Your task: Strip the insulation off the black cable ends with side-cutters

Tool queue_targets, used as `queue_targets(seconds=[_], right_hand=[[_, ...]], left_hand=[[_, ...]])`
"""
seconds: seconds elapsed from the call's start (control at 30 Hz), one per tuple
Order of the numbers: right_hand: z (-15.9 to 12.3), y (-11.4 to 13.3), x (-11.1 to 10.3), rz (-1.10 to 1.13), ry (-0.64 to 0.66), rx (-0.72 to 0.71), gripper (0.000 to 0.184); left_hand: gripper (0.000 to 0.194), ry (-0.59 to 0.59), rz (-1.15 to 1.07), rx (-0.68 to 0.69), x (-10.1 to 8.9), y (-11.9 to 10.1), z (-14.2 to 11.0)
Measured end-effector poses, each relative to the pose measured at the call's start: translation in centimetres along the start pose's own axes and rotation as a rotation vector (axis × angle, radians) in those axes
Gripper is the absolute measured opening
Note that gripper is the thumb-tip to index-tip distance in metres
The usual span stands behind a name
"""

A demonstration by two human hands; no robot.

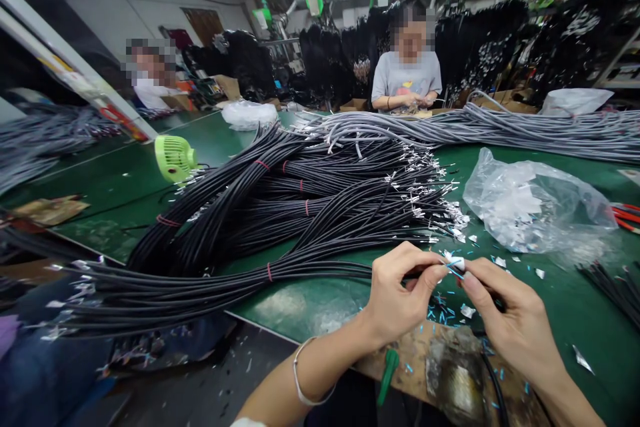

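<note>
My left hand (400,290) pinches a black cable close to its stripped end, thumb against fingertips. Blue wire (456,271) and a white piece of wrapping (456,261) stick out between my two hands. Facing it, my right hand (513,310) is closed on the blue wire and the white piece; exactly which one its fingertips grip is hard to see. To the left runs the cable bundle (215,290), tied with a red band, its near end hanging past the table edge. Beneath my hands lie blue snippets (440,310) and white scraps.
More black cables (340,207) are piled mid-table, with grey cables (500,130) behind. A clear plastic bag (540,203) of scraps lies right. A green fan (175,159) stands left. Near me are a grimy metal device (457,373) and green handle (389,373). A co-worker (407,80) sits opposite.
</note>
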State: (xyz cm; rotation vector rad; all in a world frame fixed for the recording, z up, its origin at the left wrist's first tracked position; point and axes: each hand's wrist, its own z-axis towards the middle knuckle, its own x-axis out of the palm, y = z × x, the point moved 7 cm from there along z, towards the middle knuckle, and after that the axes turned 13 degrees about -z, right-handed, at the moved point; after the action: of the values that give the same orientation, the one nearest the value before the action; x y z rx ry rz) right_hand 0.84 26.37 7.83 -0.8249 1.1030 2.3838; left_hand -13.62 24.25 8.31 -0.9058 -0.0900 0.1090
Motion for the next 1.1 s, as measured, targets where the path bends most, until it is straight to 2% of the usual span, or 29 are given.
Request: queue_targets(seconds=[0.27,0.4,0.53,0.63,0.73,0.83,0.93,1.0,1.1], right_hand=[[0.0,-0.4,0.5,0.129,0.084,0.047,0.019],[-0.3,-1.0,0.8,0.156,0.106,0.102,0.019],[-0.6,-1.3,0.2,0.104,-0.003,0.102,0.018],[-0.6,-0.9,-0.4,0.021,-0.096,0.071,0.015],[-0.6,-0.3,-0.7,-0.048,-0.139,0.023,0.014],[-0.6,0.3,-1.0,-0.094,-0.161,-0.017,0.013],[-0.6,0.5,-1.0,-0.107,-0.144,-0.032,0.012],[-0.5,0.5,-0.9,-0.095,-0.116,-0.042,0.013],[-0.5,0.4,-0.7,-0.068,-0.081,-0.073,0.015]], left_hand=[[0.010,0.002,0.056,0.092,0.0,-1.1,0.2],[0.012,-0.007,0.136,0.198,0.0,-1.6,-0.1],[0.015,0.001,0.264,0.284,0.1,-1.6,-0.5],[0.009,-0.029,0.348,0.327,-0.1,-1.8,-0.6],[0.005,0.005,0.380,0.334,0.0,-1.9,-0.6],[0.009,0.062,0.370,0.283,0.1,-1.7,-0.4],[0.015,0.122,0.301,0.163,0.0,-1.1,0.1],[0.021,0.172,0.204,0.009,-0.1,-0.2,0.5],[0.034,0.274,-0.040,-0.295,0.4,1.5,0.5]])
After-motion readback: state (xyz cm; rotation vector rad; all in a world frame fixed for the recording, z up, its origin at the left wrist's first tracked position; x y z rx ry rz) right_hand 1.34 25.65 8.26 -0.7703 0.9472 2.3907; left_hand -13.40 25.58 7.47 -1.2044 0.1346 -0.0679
